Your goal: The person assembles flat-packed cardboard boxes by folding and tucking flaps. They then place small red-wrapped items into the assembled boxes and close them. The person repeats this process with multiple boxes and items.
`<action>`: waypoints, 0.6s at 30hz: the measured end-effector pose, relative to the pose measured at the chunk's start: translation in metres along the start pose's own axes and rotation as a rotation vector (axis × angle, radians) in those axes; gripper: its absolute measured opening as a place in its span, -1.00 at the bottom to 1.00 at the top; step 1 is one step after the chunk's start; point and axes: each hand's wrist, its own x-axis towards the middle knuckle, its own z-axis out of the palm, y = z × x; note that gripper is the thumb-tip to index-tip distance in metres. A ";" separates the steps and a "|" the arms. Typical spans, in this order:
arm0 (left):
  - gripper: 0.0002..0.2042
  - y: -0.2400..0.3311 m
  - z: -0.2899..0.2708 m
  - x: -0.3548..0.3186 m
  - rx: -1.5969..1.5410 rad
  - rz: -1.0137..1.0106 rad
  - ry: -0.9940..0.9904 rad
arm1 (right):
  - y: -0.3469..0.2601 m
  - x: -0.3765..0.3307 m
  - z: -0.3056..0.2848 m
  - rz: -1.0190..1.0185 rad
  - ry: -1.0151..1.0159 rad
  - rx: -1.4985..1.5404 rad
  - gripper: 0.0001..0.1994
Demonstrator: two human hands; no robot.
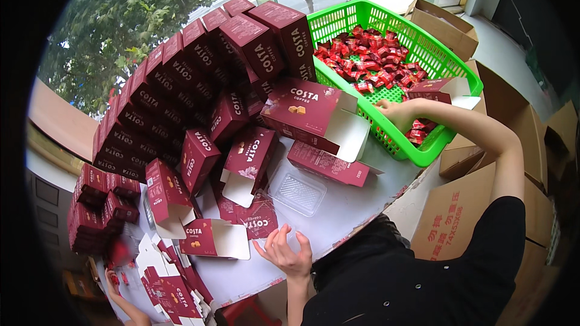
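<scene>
My left hand hovers at the near edge of the white table, fingers spread and holding nothing. It is just below a flattened dark red carton and a clear plastic tray. My right hand reaches over the rim of the green plastic basket, its fingers down among the red-wrapped candies. Its grasp is hidden from me. An open dark red carton with a white flap leans against the basket's left side.
A tall curved stack of closed dark red cartons fills the table's left and back. More open cartons lie in front. Brown cardboard boxes stand on the right. Another person's hand shows at the lower left.
</scene>
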 end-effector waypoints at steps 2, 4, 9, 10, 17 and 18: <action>-0.67 0.001 0.000 0.001 -0.030 0.002 -0.030 | 0.013 0.017 0.014 -0.073 0.044 -0.194 0.23; -0.66 0.001 -0.001 0.000 -0.021 0.000 -0.038 | 0.016 0.029 0.022 -0.114 0.098 -0.264 0.17; -0.65 0.007 -0.001 -0.001 0.175 0.066 0.084 | 0.019 0.031 0.022 -0.116 0.219 -0.175 -0.03; -0.64 0.007 0.000 -0.001 0.193 0.116 0.108 | 0.020 0.030 0.020 -0.135 0.218 -0.176 -0.07; -0.60 0.024 0.013 0.013 0.233 0.229 0.006 | 0.031 0.024 0.026 -0.325 0.396 0.042 -0.58; -0.61 0.025 0.018 0.014 0.246 0.207 -0.029 | 0.038 0.024 0.026 -0.295 0.345 -0.019 -0.58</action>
